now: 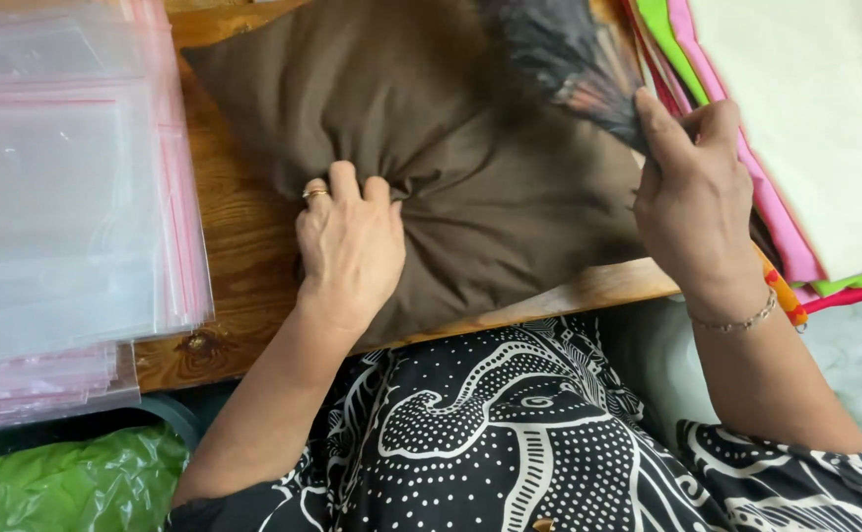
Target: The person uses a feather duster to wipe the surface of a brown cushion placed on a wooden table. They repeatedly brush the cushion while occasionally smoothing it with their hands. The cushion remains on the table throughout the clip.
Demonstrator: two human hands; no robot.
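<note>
Gripping a soft dark-brown fabric cushion (pixel 450 167) w/ both hands, we see it lying flat on the worn wooden desk (pixel 243 246), filling most of the top between the two hands. Our left hand (pixel 350 246), gold ring on one finger, is bunched tight into the cushion's near-left part; fingers curled in, cloth puckered into folds radiating from the knuckles. Our right hand (pixel 692 202), thin chain bracelet at the wrist, pinches the cushion's right edge, thumb and fingers closed together on the fabric next to a grey-black feathery printed patch (pixel 569 59) just above-left of that hand.

Left of the left hand, well apart: a thick stack of clear plastic zip bags w/ pink-red seal strips (pixel 66 207), overhanging the desk's near edge. Below that stack, nearer us, a crumpled green plastic bag (pixel 76 488). Right of the right hand, touching or almost: a pile of flat fabric sheets, cream on top w/ pink, green & red edges showing (pixel 815 128). Whether the hand actually touches the pile, we can't tell. Below both forearms, our black-and-white patterned garment (pixel 519 433).
</note>
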